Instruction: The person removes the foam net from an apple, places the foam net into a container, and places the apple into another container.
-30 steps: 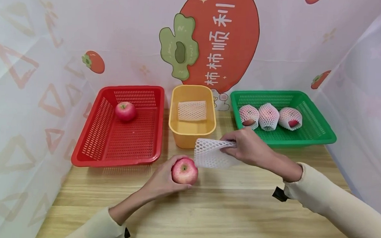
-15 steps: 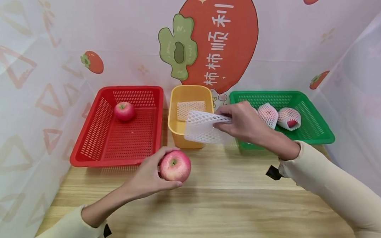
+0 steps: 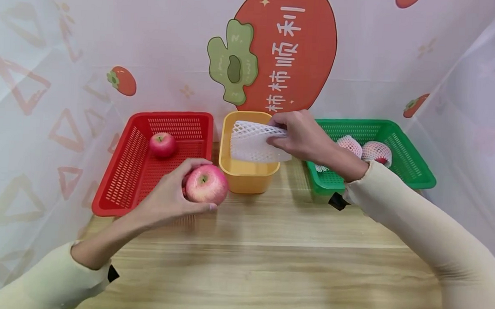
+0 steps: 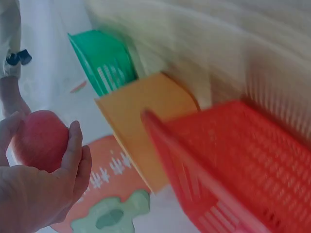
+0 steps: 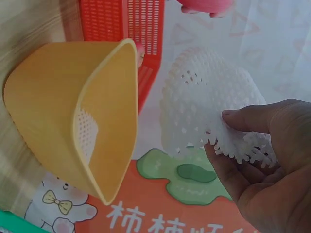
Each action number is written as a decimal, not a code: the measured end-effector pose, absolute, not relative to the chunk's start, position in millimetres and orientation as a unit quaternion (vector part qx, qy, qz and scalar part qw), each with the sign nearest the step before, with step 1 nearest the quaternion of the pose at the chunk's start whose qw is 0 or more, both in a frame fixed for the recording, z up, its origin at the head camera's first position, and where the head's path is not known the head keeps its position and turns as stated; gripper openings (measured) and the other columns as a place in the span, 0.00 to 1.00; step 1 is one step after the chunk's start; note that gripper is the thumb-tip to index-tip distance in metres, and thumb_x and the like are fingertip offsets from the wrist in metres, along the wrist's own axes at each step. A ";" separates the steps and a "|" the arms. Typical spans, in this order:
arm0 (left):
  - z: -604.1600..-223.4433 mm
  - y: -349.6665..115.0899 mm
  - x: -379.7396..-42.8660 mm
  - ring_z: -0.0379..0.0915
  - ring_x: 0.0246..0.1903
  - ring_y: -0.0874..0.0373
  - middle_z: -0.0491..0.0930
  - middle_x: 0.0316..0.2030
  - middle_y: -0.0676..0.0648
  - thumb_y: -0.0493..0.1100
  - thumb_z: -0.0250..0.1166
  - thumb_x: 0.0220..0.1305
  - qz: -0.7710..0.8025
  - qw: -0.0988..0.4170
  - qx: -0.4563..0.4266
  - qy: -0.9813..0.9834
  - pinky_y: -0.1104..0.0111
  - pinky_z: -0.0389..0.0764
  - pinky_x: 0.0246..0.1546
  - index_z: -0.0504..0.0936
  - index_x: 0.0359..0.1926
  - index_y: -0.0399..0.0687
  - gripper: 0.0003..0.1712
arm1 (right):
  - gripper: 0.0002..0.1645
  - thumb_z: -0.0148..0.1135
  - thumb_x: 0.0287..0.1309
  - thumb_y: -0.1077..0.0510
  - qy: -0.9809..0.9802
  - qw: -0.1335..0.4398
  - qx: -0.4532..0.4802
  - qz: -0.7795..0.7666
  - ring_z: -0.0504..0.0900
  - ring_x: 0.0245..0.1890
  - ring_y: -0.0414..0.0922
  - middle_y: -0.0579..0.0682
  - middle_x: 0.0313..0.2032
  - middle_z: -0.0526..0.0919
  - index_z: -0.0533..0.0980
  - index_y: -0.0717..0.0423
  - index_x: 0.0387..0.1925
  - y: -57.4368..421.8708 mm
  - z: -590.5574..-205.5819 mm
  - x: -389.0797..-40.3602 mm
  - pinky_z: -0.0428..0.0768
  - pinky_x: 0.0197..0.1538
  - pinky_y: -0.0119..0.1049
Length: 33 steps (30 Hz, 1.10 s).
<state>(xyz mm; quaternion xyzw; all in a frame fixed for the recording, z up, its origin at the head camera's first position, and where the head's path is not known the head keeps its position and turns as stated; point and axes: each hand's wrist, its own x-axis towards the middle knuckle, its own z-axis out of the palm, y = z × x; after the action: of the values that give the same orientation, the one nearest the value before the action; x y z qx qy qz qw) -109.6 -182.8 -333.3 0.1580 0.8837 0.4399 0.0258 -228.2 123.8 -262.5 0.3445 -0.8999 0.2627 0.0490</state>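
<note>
My left hand [image 3: 167, 195] grips a pink-red apple [image 3: 207, 184], thumb in front and fingers behind, in the air over the near right corner of the red basket [image 3: 97, 208]. In the left wrist view the same apple [image 4: 41, 141] sits between thumb and fingers. My right hand [image 3: 302, 136] pinches a white foam fruit net [image 3: 252, 143] by one end. Flat and limp, the net hangs over the yellow bin [image 3: 250, 182]. Through the bin's mouth, the right wrist view shows another foam net [image 5: 86, 136] inside.
Another apple [image 3: 162, 144] lies in the red basket's far left part. At the right, a green basket [image 3: 413, 166] holds net-wrapped apples [image 3: 376, 152], partly hidden by my right forearm. All three containers stand on a wooden table [image 3: 268, 257] before a printed backdrop [image 3: 173, 40].
The apple in my left hand has moved left and away from me, up toward the red basket. My right hand has carried the foam net up and left, from above the table to over the yellow bin.
</note>
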 end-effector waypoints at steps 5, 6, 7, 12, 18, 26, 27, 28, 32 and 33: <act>-320.0 -197.3 -131.9 0.76 0.59 0.51 0.76 0.62 0.50 0.56 0.84 0.52 0.439 0.048 0.102 0.891 0.52 0.84 0.55 0.67 0.72 0.56 0.50 | 0.10 0.78 0.60 0.59 -0.907 0.044 0.330 0.259 0.82 0.34 0.48 0.52 0.37 0.90 0.87 0.59 0.41 119.8 -270.0 -241.7 0.83 0.42 0.41; -318.0 -200.1 -136.9 0.75 0.60 0.51 0.75 0.63 0.50 0.58 0.84 0.53 0.441 0.055 0.090 0.892 0.52 0.85 0.55 0.66 0.73 0.57 0.51 | 0.11 0.78 0.60 0.59 -0.907 0.042 0.329 0.260 0.82 0.34 0.49 0.52 0.37 0.90 0.87 0.59 0.41 119.1 -272.1 -244.4 0.83 0.43 0.42; -316.2 -203.1 -141.8 0.75 0.60 0.50 0.74 0.64 0.50 0.59 0.83 0.53 0.441 0.062 0.077 0.892 0.52 0.85 0.55 0.65 0.74 0.57 0.52 | 0.11 0.78 0.59 0.59 -0.908 0.040 0.327 0.260 0.83 0.35 0.49 0.52 0.37 0.90 0.87 0.59 0.42 118.4 -274.3 -246.9 0.83 0.44 0.42; -312.9 -217.1 -167.0 0.73 0.60 0.48 0.68 0.66 0.45 0.61 0.81 0.55 0.435 0.075 0.038 0.897 0.54 0.85 0.54 0.61 0.76 0.53 0.55 | 0.13 0.77 0.60 0.60 -0.909 0.027 0.322 0.263 0.85 0.40 0.51 0.55 0.41 0.90 0.86 0.62 0.44 112.3 -285.0 -256.7 0.86 0.50 0.46; -318.5 -228.2 -196.5 0.74 0.59 0.46 0.72 0.65 0.42 0.57 0.81 0.58 0.447 0.088 0.021 0.890 0.56 0.85 0.53 0.58 0.77 0.48 0.56 | 0.16 0.77 0.60 0.59 -0.915 0.001 0.312 0.256 0.85 0.43 0.51 0.55 0.45 0.90 0.85 0.61 0.48 104.3 -295.9 -262.5 0.86 0.56 0.45; -331.6 -237.4 -230.2 0.74 0.55 0.44 0.69 0.65 0.37 0.51 0.80 0.59 0.469 0.111 -0.004 0.876 0.65 0.86 0.44 0.56 0.76 0.43 0.55 | 0.19 0.77 0.60 0.59 -0.915 -0.020 0.313 0.254 0.84 0.47 0.50 0.54 0.48 0.89 0.84 0.59 0.52 99.0 -307.7 -263.0 0.85 0.56 0.45; -333.9 -238.8 -233.7 0.74 0.55 0.44 0.69 0.65 0.37 0.51 0.79 0.60 0.469 0.113 -0.007 0.876 0.65 0.86 0.43 0.56 0.76 0.42 0.54 | 0.19 0.78 0.60 0.59 -0.915 -0.022 0.313 0.254 0.83 0.48 0.50 0.54 0.48 0.89 0.84 0.59 0.52 98.4 -309.0 -262.4 0.85 0.56 0.45; -336.4 -240.3 -237.1 0.73 0.54 0.43 0.69 0.64 0.36 0.51 0.79 0.60 0.466 0.114 -0.009 0.878 0.65 0.86 0.43 0.55 0.76 0.41 0.54 | 0.19 0.78 0.60 0.59 -0.915 -0.023 0.313 0.254 0.83 0.48 0.50 0.54 0.48 0.89 0.84 0.59 0.52 97.8 -310.6 -262.0 0.85 0.56 0.45; -346.6 -246.3 -247.7 0.74 0.55 0.42 0.69 0.64 0.35 0.54 0.80 0.58 0.445 0.119 -0.029 0.887 0.61 0.88 0.46 0.54 0.77 0.39 0.58 | 0.19 0.78 0.60 0.59 -0.913 -0.037 0.315 0.255 0.84 0.48 0.50 0.54 0.48 0.88 0.83 0.59 0.51 94.7 -318.6 -261.1 0.85 0.57 0.45; -349.2 -248.0 -250.1 0.74 0.55 0.41 0.68 0.65 0.35 0.55 0.80 0.58 0.438 0.121 -0.034 0.890 0.59 0.88 0.48 0.54 0.77 0.39 0.59 | 0.19 0.78 0.60 0.59 -0.913 -0.042 0.316 0.255 0.84 0.49 0.50 0.54 0.48 0.88 0.83 0.58 0.51 93.7 -320.7 -261.0 0.85 0.58 0.45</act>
<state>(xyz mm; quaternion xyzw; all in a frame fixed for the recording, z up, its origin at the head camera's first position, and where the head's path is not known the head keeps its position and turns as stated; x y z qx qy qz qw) -250.1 -248.0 -349.2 -0.0339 0.8903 0.4377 0.1207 -261.0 93.7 -320.7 0.3157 -0.9130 0.2548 -0.0421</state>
